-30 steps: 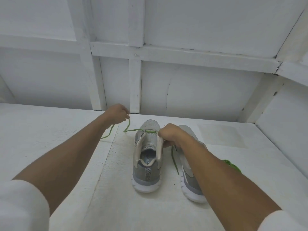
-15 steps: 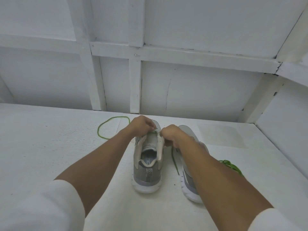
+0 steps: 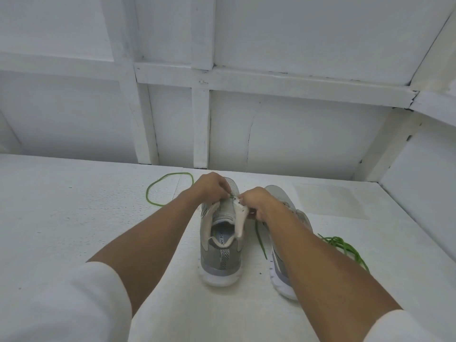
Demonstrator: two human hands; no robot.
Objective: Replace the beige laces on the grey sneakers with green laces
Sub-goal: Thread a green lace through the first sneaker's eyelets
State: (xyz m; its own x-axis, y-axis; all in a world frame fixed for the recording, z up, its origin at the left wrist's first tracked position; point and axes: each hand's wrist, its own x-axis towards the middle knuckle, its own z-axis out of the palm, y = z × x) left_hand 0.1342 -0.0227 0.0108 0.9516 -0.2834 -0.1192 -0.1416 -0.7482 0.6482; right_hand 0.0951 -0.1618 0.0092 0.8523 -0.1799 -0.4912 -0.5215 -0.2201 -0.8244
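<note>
I see left hand (image 3: 212, 187) back at the shoe (image 3: 220, 255), pinching green lace (image 3: 158, 191); right hand (image 3: 256, 203) grips its flap (image 3: 240, 214); threading likely resumes

The grey left sneaker (image 3: 220, 255) and right sneaker (image 3: 281, 193) stand side by side. One green lace (image 3: 158, 191) loops leftward; a second lace (image 3: 345, 245) lies bunched right.

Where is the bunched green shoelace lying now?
In the head view, the bunched green shoelace lies on the white table, right of the right-hand grey sneaker, partly behind the right forearm.
</note>
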